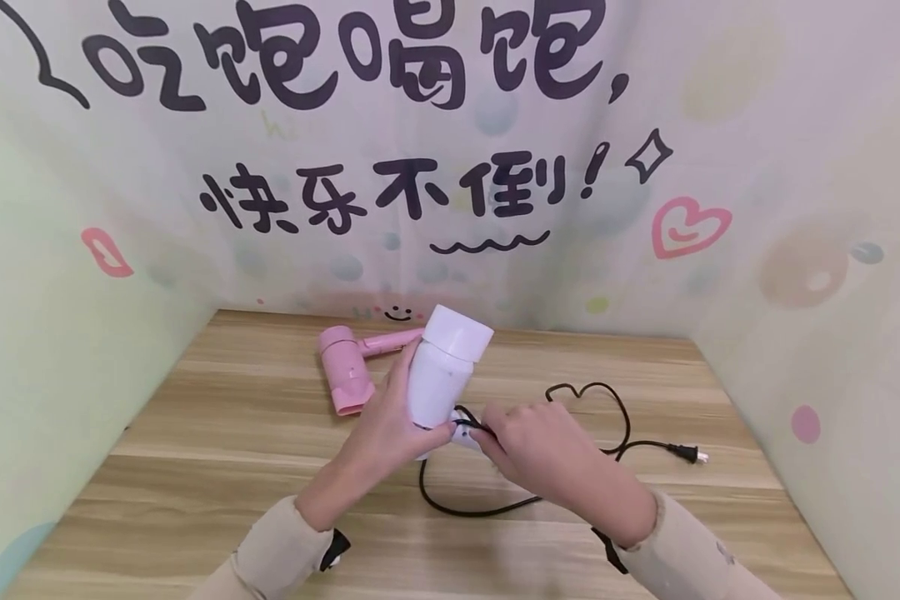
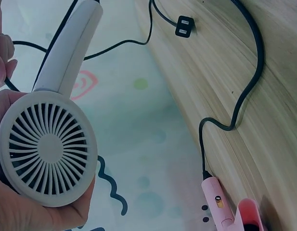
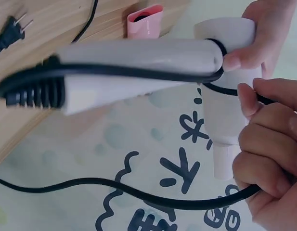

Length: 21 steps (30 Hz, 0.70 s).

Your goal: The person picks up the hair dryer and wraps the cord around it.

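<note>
Probably you're winding: left fingers [image 1: 401, 373] hold the white hairdryer [image 1: 441, 385], right fingers [image 3: 268, 143] grip its cord [image 3: 187, 204]; the next turn likely needs tension.

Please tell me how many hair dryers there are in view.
2: the white hair dryer is held in the left hand, and the pink hair dryer lies toward the back of the wooden table.

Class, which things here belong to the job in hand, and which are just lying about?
In the job:
white dryer, held in left hand
black cord, held in right hand

Lying about:
pink dryer, on the table
plug, on the table; which dryer's is unclear
</note>
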Each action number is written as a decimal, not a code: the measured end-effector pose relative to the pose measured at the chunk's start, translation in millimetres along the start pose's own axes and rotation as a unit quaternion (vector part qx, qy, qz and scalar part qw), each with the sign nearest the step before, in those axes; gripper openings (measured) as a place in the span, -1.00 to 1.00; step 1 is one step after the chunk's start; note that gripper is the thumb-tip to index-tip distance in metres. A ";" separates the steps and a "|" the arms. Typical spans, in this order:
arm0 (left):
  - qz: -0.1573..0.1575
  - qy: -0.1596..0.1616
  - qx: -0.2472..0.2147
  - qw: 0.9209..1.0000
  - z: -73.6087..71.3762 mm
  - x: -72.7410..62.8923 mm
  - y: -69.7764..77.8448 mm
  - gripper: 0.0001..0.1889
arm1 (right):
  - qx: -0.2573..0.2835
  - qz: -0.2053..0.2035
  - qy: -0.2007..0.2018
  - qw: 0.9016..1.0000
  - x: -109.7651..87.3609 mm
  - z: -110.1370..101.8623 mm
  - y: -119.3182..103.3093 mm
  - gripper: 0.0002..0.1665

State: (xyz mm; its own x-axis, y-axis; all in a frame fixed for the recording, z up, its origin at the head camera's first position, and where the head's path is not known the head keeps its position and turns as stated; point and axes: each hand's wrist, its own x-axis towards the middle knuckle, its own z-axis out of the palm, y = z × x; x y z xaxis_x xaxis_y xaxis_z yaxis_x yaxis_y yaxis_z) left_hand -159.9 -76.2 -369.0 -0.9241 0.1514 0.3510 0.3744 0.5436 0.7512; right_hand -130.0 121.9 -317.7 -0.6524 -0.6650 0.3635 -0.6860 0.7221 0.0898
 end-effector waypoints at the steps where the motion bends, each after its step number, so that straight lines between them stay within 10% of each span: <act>1: -0.002 0.004 0.003 1.000 0.1 -0.2 0.1 0.08 | 0.011 0.012 -0.011 1.000 -1.0 -0.8 -1.6 -0.64; 21: -0.030 0.095 -0.074 0.992 -7.0 5.6 6.2 0.14 | 0.179 0.064 -0.088 0.978 -2.5 18.5 -28.9 -0.73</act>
State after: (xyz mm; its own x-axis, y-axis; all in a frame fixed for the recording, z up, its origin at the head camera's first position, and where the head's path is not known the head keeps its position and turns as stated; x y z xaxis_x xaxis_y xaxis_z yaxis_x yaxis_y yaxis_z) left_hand -162.2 -77.7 -358.6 -0.9192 -0.0432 0.3913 0.3393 0.4174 0.8430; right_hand -114.5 99.2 -338.4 -0.7639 -0.6193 0.1817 -0.6435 0.7095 -0.2874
